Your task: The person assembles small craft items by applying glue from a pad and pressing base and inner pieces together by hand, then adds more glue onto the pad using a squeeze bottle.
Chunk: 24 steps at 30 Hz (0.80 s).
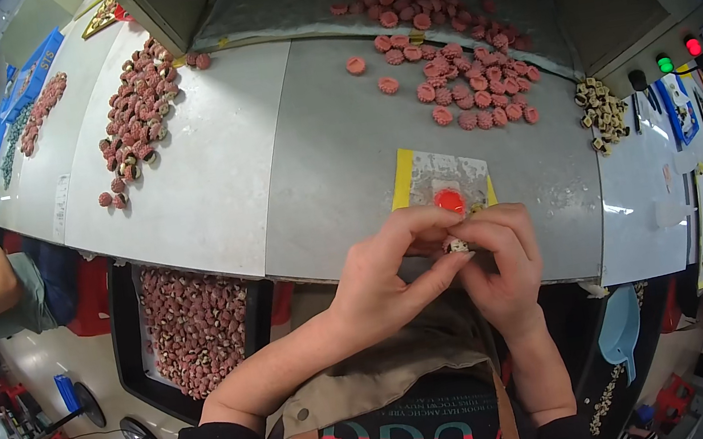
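As the left hand (376, 267) and right hand (503, 263) pinch a small dark-flecked white piece (457, 246), assembly seems underway, even pressure likely next.

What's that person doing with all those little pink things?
The person holds a small pale piece with the fingers of the left hand and right hand. Just beyond, a round red thing sits on a yellow-edged sheet. Loose pink pieces lie farther back, with pale-and-dark cubes to the right. More pieces fill a black tray at lower left.
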{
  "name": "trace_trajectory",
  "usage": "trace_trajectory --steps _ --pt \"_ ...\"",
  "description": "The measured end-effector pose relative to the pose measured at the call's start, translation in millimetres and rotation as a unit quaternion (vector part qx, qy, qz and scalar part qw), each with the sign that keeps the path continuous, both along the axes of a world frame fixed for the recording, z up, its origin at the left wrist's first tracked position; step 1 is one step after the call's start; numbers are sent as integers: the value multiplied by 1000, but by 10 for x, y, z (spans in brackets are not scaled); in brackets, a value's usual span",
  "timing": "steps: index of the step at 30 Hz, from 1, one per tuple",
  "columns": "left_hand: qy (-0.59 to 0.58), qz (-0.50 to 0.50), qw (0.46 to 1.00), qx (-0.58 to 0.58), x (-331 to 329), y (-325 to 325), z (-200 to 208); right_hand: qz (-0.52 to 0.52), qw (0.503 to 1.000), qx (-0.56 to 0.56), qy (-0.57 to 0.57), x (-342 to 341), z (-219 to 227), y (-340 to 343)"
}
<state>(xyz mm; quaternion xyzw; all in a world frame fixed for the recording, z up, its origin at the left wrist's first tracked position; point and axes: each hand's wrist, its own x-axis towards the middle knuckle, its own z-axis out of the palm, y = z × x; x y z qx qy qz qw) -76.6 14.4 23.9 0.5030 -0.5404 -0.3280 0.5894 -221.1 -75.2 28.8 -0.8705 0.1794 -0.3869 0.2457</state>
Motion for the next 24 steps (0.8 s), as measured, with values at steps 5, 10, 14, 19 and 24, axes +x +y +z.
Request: trace_trajectory --steps 5,10,14,19,24 --pt "48 15 994 97 71 52 113 60 995 73 32 1 86 -40" --pt "-437 140 887 43 785 -101 275 -76 989 42 121 -538 253 -315" --pt "-571 239 784 47 1377 -118 237 -217 969 -12 114 -886 318 -893" --pt "-490 169 855 30 1238 -465 233 -248 957 -58 140 -1099 131 -1452" --pt "-419 109 901 -21 901 -889 159 -229 948 -113 189 -1060 111 -1472"
